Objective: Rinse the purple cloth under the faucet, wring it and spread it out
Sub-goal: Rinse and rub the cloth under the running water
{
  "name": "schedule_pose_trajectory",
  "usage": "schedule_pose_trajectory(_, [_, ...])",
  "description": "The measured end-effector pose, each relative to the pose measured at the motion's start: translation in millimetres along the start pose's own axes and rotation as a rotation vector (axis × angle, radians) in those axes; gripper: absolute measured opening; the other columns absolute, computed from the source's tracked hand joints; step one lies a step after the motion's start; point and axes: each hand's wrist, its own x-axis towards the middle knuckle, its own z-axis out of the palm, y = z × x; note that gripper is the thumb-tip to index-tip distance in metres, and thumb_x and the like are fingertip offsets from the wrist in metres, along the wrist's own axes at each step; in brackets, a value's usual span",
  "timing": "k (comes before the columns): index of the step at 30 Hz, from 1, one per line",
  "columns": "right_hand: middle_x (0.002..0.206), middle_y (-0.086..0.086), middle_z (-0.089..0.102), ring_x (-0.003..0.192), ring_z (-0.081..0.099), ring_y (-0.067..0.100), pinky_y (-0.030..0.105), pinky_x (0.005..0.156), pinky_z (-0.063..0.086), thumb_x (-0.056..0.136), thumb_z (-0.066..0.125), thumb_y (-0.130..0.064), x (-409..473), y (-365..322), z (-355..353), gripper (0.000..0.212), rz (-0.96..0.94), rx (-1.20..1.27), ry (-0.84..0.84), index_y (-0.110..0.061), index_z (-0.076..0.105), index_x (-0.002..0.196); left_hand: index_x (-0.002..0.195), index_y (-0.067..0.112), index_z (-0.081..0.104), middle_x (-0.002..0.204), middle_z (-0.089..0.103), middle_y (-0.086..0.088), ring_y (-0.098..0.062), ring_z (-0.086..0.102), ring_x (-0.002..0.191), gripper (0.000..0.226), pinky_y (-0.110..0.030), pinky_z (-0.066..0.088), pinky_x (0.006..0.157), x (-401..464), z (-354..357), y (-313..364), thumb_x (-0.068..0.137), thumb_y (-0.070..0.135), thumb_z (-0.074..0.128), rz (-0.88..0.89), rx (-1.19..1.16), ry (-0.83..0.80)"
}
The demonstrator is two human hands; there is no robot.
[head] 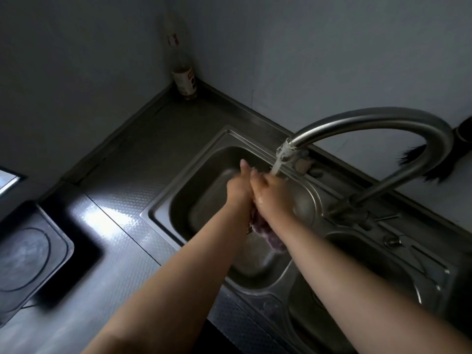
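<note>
Both forearms reached in from the near edge over the sink (pixel 163 208), taken here as the landmark. The left hand (pixel 238 186) and right hand (pixel 265 192) were pressed together above the left basin, fingers extended toward the faucet (pixel 370 121). The cloth (pixel 260 227) was sandwiched between the palms, its purple bulk hanging below the wrists on the near side. Fingers lay fairly straight, so the hold read as a flat press between palms, not a curled grip.

The stream (pixel 277 166) fell just beyond the right fingertips, at the far side of the basin. In my judgement the step was rinsing, with wringing and spreading outstanding. To do it well, the cloth itself should go under the stream, since most of it hung short of the water; rub it palm to palm, turning it so every fold is flushed, and keep it low in the basin to limit splash.

Count: one cloth, two hands, one faucet, one sink with two basins. Left of the sink on the table stood one hob (pixel 28 254). Far beyond the sink, in the corner, stood one bottle (pixel 185 77). Right of the faucet lay one dark brush (pixel 419 162), partly hidden.
</note>
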Motion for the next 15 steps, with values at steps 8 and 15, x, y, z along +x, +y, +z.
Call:
schedule_pose_trajectory(8, [0.073,0.007,0.068,0.076,0.067,0.026,0.037,0.072,0.055,0.091,0.034,-0.053,1.6,0.1,-1.5,0.050,0.052,-0.009,0.032,-0.015,0.063,0.078,0.114,0.005,0.063,0.110,0.070,-0.010,-0.028,0.067,0.097,0.051,-0.041,0.054,0.088,-5.4,6.5,2.6,0.094,0.047,0.044,-0.063,-0.054,-0.013])
schedule_pose_trajectory(15, [0.069,0.001,0.059,0.066,0.058,0.016,0.028,0.063,0.046,0.096,0.043,-0.029,10.6,-2.7,-11.6,0.031,0.071,0.096,0.051,-0.019,0.055,0.069,0.101,0.006,0.067,0.074,0.066,-0.006,-0.021,0.065,0.078,0.036,-0.038,0.052,0.082,-13.0,9.3,0.5,0.094,0.038,0.052,-0.043,-0.132,-0.047])
